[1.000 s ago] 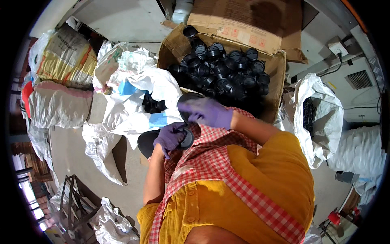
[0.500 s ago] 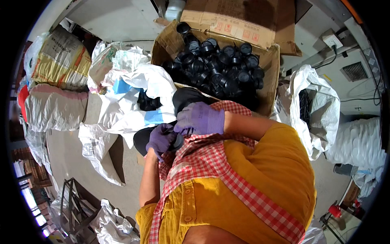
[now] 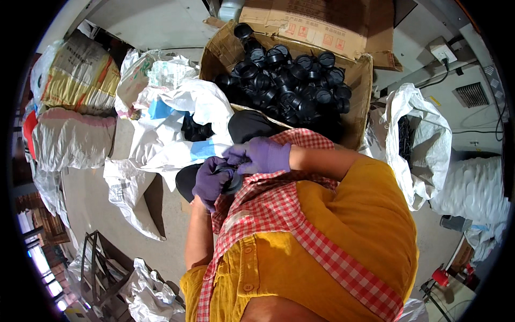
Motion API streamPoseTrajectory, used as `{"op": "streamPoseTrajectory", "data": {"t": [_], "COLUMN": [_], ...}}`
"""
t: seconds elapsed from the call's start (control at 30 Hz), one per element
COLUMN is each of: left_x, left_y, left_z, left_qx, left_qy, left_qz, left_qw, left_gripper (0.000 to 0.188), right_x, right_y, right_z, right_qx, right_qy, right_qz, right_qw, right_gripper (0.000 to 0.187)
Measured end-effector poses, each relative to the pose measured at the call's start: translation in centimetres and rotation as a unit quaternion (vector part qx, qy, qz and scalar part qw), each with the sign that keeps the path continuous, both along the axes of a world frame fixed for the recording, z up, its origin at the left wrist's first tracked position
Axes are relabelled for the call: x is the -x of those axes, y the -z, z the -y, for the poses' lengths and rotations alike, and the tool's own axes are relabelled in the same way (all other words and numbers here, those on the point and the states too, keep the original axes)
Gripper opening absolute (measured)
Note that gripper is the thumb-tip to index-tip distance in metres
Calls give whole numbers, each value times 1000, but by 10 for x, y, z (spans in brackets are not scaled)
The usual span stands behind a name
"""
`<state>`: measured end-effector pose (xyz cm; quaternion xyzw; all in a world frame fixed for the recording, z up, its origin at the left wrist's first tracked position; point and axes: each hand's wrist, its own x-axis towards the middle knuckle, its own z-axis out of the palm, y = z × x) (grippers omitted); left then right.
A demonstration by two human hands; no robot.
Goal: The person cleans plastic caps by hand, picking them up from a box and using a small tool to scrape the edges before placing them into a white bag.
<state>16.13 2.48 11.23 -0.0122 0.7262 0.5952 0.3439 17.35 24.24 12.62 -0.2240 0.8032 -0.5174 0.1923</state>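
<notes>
The left hand (image 3: 208, 183), in a purple glove, had its grip closed on a round black cap (image 3: 233, 185), with the thumb and fingers about its near and left side. The right hand (image 3: 263, 154), gloved alike, met it from the right, its fingers bent in at the cap's upper edge; the fingertips were hidden there, so I could not tell whether that grip was pinching anything. The two hands were touching or nearly so, and the cap sat between them, above the lap and just beside the red checked apron (image 3: 271, 214). The apron was worn over a mustard shirt (image 3: 359, 206), and both forearms were bare.

Beyond the hands stood an open box (image 3: 363, 107) of cardboard, heaped with black caps (image 3: 287, 88), a few piled up in its far left corner. Its printed flap (image 3: 322, 29) rose behind. Left of the box, a white sack (image 3: 153, 139) lay open, with black pieces (image 3: 197, 130) showing in its mouth. To the right, another sack (image 3: 437, 139) stood open, holding thin dark strips (image 3: 406, 142). At the far left, a yellow sack (image 3: 80, 75) rested above a pale sack (image 3: 75, 142). A metal frame (image 3: 96, 268) stood at the lower left, near a crumpled bag (image 3: 147, 290) on the grey floor (image 3: 174, 231).
</notes>
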Motion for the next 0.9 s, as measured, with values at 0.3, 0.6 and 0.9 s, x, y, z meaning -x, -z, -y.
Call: {"op": "streamPoseTrajectory", "data": {"t": [0.3, 0.6, 0.9], "left_x": [8, 7, 1], "left_y": [-52, -127, -23], "left_z": [-15, 71, 25], "left_qx": [245, 275, -114], "left_qy": [323, 317, -74], "left_qz": [-562, -623, -161], "left_qw": [721, 660, 977], "left_gripper": [27, 29, 50], "right_x": [11, 13, 27], "right_y": [7, -5, -2], "right_z": [-6, -40, 14], "right_qx": [-31, 170, 494], "right_qy": [-107, -349, 116], "right_qz": [198, 421, 173], "right_qw": [974, 820, 844], "right_gripper": [26, 16, 11]}}
